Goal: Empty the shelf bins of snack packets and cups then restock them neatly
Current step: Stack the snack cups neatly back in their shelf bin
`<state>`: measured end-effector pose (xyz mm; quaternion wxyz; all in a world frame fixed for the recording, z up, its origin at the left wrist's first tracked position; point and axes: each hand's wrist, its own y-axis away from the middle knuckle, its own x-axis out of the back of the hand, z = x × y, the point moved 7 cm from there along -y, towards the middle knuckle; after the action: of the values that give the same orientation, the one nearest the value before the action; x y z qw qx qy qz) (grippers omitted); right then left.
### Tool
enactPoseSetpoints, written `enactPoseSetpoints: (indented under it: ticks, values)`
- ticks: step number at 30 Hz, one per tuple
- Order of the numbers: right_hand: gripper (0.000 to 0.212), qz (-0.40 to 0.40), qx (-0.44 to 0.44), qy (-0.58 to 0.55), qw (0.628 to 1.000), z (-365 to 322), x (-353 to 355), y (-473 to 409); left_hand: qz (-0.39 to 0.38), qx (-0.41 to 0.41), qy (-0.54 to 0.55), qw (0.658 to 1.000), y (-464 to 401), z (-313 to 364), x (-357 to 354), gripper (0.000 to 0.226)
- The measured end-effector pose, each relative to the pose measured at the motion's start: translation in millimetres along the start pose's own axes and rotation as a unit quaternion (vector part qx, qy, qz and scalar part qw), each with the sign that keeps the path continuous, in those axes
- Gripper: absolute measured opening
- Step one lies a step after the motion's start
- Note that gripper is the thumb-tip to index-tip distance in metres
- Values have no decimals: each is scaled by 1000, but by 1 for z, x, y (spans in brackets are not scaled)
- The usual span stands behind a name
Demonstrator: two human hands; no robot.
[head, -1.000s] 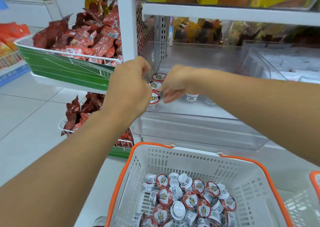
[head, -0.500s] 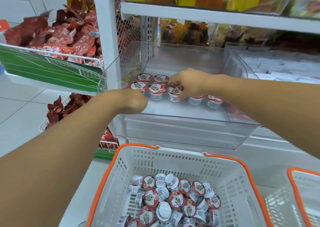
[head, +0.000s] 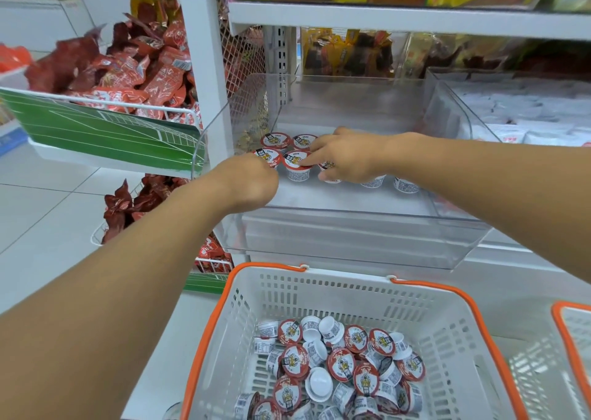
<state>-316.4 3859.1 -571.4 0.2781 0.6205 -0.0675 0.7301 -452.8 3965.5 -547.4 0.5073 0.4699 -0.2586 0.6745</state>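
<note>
A clear plastic shelf bin (head: 351, 227) holds two short rows of small white cups with red lids (head: 297, 167) near its front left. My right hand (head: 351, 155) lies over the front row, curled on one cup (head: 329, 167), its index finger touching the neighbouring lid. My left hand (head: 248, 179) is a loose fist at the bin's left front corner, touching the front-left cup (head: 267, 159); its palm is hidden. Below stands a white basket with an orange rim (head: 447, 295), with several loose cups (head: 342, 362) piled in it.
A wire bin of red snack packets (head: 128, 77) hangs on the left, another lower down (head: 128, 205). A second clear bin with white packets (head: 527, 115) adjoins on the right. A second orange-rimmed basket (head: 572, 339) shows at the right edge. Yellow packets fill the upper shelf.
My right hand has set more cups into the front row and spread its fingers over them. My left hand drew back from the rear cups, then came forward to the front-left cup.
</note>
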Motion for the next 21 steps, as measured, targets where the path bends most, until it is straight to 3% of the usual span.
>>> enactPoseSetpoints:
  ticks: [2,3,5,7,8,9,11,13,14,15,16,18,21]
  values:
    - [47,-1,-20,-22,1000,0,8,4,65,-25,19,997,8,3,15,31]
    - [46,17,-24,-48,998,-4,19,10,134,-50,44,989,15,6,27,34]
    - [33,125,-22,-122,984,-19,62,42,300,-147,63,940,40,19,54,34]
    - [24,192,-17,-288,938,-39,91,101,374,-280,71,881,78,39,64,33]
    - [22,168,-11,-389,906,-50,87,128,360,-335,70,868,94,48,57,35]
    - [21,107,-5,-472,875,-66,70,149,327,-366,56,869,105,54,40,36]
    - [28,-58,-17,-544,837,-95,-4,169,185,-363,-23,913,108,52,-22,33]
    - [46,-216,-87,-529,816,-128,-110,171,-36,-266,-145,952,100,17,-118,22]
    - [60,-275,-122,-486,821,-145,-165,170,-150,-185,-190,952,103,-13,-167,26]
    - [76,-311,-150,-434,832,-161,-215,169,-250,-97,-216,939,113,-47,-211,48]
    - [92,-318,-171,-392,846,-173,-261,169,-309,-10,-216,926,124,-80,-246,71]
    - [115,-287,-207,-357,864,-192,-327,173,-309,112,-176,928,139,-125,-294,95]
    - [117,-214,-242,-370,871,-211,-366,181,-305,198,-124,923,154,-151,-339,109]
